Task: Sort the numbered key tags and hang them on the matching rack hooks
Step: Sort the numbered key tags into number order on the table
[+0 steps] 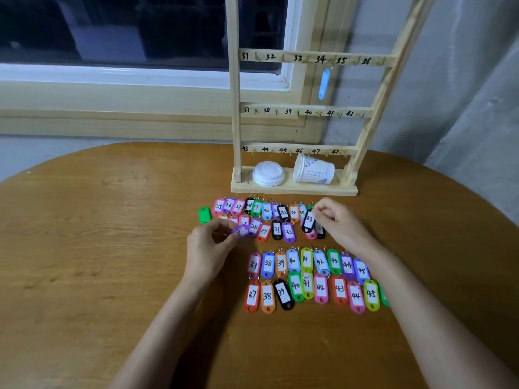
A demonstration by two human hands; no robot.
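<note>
Key tags (295,276) lie spread on the wooden table (112,248) in front of the rack (295,57), label side up, in colours from orange and pink to green, blue, purple and black. Two uneven rows sit just in front of the rack's base, with readable numbers running from 25 up to 35. Farther out from the rack lie two tidier rows, each running from 37 to 45. A green tag (204,214) with no number showing lies in front of the rack and off beyond its left post.

The left hand (207,248) is in front of the rack's left post, thumb and fingers curled, pinching a purple tag (241,231) whose number is too blurred to read. The right hand (339,220) is in front of the right half of the rack's base, its fingers pinching the ring end of the black tag 33 (309,220). That tag hangs tilted, its lower end over a pink tag and another black one.

The rack stands upright at the table's far edge, with three rails in view numbered 31–36, 37–42 and 43–48. One blue tag (324,82) hangs from the hook between the written 34 and 35. On the rack's base a paper cup (314,171) lies on its side, with a stack of white lids (268,173) beside it. A dark window (112,29) is behind the rack.
</note>
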